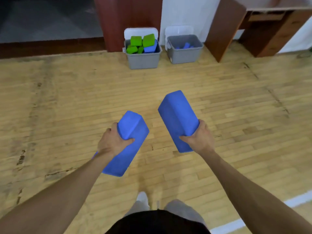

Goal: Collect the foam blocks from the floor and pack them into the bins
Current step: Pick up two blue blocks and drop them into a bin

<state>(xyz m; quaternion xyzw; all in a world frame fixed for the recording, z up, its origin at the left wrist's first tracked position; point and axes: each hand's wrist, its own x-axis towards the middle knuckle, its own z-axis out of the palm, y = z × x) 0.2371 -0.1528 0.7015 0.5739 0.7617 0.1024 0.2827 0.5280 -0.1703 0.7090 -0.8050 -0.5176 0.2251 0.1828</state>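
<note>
Two blocks to carry

Keep the left hand (113, 142) tight round one blue block (133, 125) and the right hand (199, 139) round the other block (177, 115), hands apart. Walk to the left bin (143, 60) and right bin (184, 54), well ahead. Skip the heaped left one. Lay both flat in the roomier right one.

Looks like a sports hall or activity room, not a home. Evidence: strip-wood floor (67, 98) laid like a court, scuffed and stained in patches, with a white painted line (224, 226) crossing it at bottom right (court marking, by the look). Two grey plastic bins (143, 60) of green and blue foam blocks (135, 40) stand on it against a white wall (185, 10), typical exercise-class kit. Beside them a red-brown wooden panel (128, 17) and a plain wooden desk (273, 27), institutional furniture. Dark grey surface (42, 17) beyond a wooden ledge, far left
</note>
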